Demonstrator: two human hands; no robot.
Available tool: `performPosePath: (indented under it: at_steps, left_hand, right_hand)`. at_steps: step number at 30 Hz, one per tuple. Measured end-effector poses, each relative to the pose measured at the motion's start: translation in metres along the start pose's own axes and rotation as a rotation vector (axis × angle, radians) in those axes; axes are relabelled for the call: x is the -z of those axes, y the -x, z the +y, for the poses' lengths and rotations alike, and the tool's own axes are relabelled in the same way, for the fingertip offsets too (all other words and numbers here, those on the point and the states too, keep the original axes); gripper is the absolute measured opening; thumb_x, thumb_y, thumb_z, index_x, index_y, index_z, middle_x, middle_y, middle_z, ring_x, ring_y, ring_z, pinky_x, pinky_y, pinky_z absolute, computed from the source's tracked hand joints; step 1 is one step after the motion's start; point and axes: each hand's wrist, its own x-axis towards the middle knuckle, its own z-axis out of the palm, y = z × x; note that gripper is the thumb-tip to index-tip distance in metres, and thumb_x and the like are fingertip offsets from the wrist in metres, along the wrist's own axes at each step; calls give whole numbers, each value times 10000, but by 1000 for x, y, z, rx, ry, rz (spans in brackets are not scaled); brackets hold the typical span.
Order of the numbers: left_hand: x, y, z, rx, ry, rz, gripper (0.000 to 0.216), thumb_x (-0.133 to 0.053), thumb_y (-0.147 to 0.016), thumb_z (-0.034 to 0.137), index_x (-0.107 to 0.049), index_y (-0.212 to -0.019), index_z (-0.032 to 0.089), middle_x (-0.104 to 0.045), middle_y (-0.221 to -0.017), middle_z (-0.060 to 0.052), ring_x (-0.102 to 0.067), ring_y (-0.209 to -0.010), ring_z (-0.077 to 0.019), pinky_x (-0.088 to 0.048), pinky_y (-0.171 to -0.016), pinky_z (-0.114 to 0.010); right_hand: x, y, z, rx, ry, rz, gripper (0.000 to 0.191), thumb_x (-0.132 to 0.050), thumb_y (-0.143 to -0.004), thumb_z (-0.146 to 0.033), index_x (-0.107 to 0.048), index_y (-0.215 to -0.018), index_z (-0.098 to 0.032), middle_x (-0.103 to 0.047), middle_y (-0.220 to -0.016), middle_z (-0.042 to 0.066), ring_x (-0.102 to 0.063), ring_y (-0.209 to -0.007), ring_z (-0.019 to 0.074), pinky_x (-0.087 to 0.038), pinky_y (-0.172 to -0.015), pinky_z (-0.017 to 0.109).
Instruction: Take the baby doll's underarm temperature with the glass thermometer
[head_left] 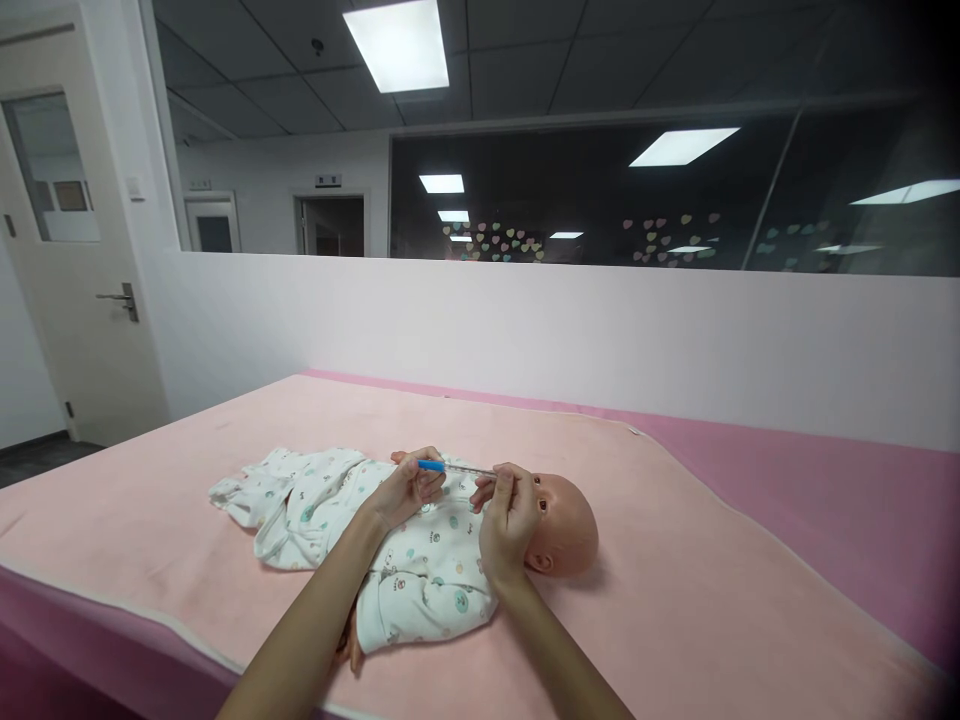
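Observation:
A baby doll (pixel 433 575) in a white printed suit lies on its back, its bald head (pixel 568 525) to the right. Above its chest, a slim thermometer (pixel 430 465) with a blue end and a thin, clear-looking stem is held nearly level. My left hand (pixel 405 492) is closed around the blue end. At the other end of the stem, my right hand (pixel 510 520) is closed with fingertips pinched on it, beside the doll's face and partly hiding it. One doll hand (pixel 352 645) sticks out of the near sleeve.
A pale pink blanket (pixel 712 600) covers the padded surface under the doll, with darker pink padding (pixel 840 490) along the right and back. Behind it stands a low white wall (pixel 562 330) topped by glass. A door (pixel 82 250) is at the left.

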Motion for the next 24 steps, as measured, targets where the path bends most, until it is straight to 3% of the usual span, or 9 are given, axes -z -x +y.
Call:
performPosePath:
  at_steps: [6,10,18,24]
  left_hand:
    - [4,-3,-1,2,-1,90,590,-588,-527,664,-602,-761,122,-400,-487,45,-402,-425,-63,-295,-427,-185]
    - [5,-3,-3,21,-43,120,649,-485,-565,715,-621,-785,119,-453,-496,20,-439,-415,-81,-321,-440,-212]
    - [9,0,-3,70,-59,3,880,-313,-504,827,-632,-876,96,-575,-596,-69,-538,-476,-151,-365,-486,-263]
    - [12,2,-2,113,-58,-155,927,-353,-344,857,-590,-858,124,-588,-666,-80,-552,-563,-173,-380,-504,-261]
  right_hand:
    - [-1,0,-2,-37,-7,-1,243,-390,-859,-386,-469,-810,-162,-556,-583,-20,-502,-407,82,-404,-363,197]
    - [-1,1,-4,-45,4,-9,246,-385,-860,-388,-473,-802,-166,-557,-578,-20,-495,-396,83,-402,-361,202]
    - [-2,6,2,-24,22,-61,252,-386,-860,-388,-480,-809,-160,-560,-590,-19,-501,-411,82,-415,-391,208]
    - [-2,8,4,-53,8,-93,243,-384,-859,-396,-473,-808,-176,-555,-576,-16,-479,-395,93,-411,-380,223]
